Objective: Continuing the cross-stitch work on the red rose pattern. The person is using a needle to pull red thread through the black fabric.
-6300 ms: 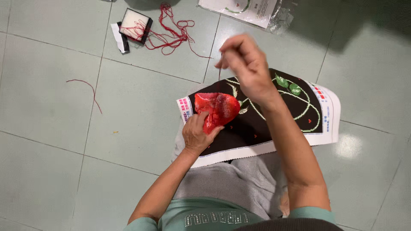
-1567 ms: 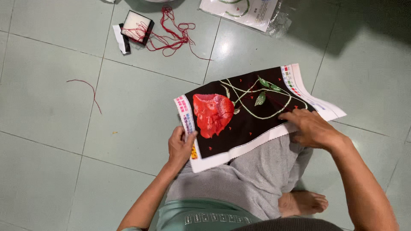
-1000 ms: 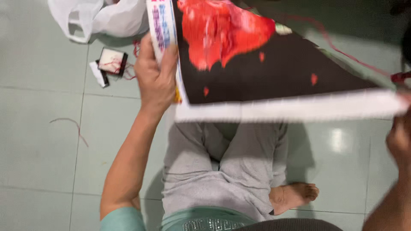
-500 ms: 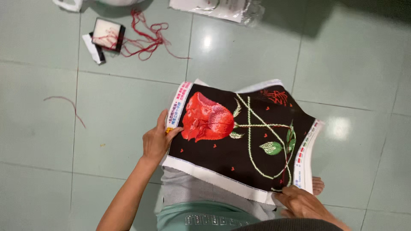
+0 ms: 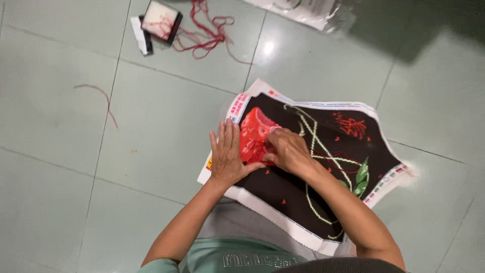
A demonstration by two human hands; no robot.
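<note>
Our left hand lies open, flattening the embroidery cloth while our right hand pinches at the red flower

The person wears a pale green short-sleeved top with small studs and grey trousers, arms bare.

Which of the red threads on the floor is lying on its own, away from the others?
The single curved red strand on the tiles at left lies alone; the tangled red threads sit bunched beside the small thread card at top.
</note>
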